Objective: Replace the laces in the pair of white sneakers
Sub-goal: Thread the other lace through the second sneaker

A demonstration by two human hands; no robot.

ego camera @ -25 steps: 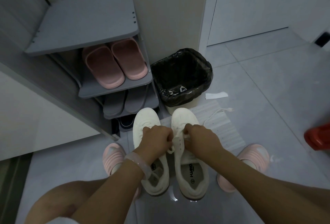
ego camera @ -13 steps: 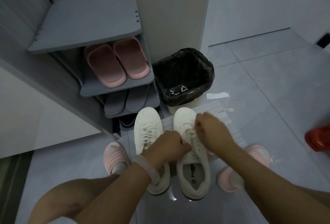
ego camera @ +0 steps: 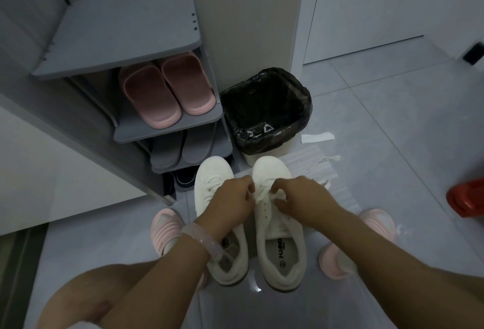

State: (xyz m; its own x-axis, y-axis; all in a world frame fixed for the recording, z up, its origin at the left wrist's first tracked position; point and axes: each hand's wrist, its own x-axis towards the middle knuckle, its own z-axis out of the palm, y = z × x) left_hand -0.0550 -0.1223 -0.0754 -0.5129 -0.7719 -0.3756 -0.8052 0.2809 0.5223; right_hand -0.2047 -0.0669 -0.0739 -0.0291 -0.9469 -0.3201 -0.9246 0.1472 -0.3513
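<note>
Both hands over right sneaker (ego camera: 277, 226), toe toward bin (ego camera: 264, 111). Left hand (ego camera: 230, 203) and right hand (ego camera: 303, 197) each pinch lace (ego camera: 264, 196) at mid-eyelets; lace runs crosswise, equally near both. Left sneaker (ego camera: 212, 184) just beside.

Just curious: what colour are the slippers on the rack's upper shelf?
Pink slippers, seen best in the head view.

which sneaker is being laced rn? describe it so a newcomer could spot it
Start at the black-lined trash bin beside the grey shoe rack. Two white sneakers stand just in front of it. It is the right sneaker, toe by the bin: both hands pinch its lace, and its printed insole shows uncovered.
</note>
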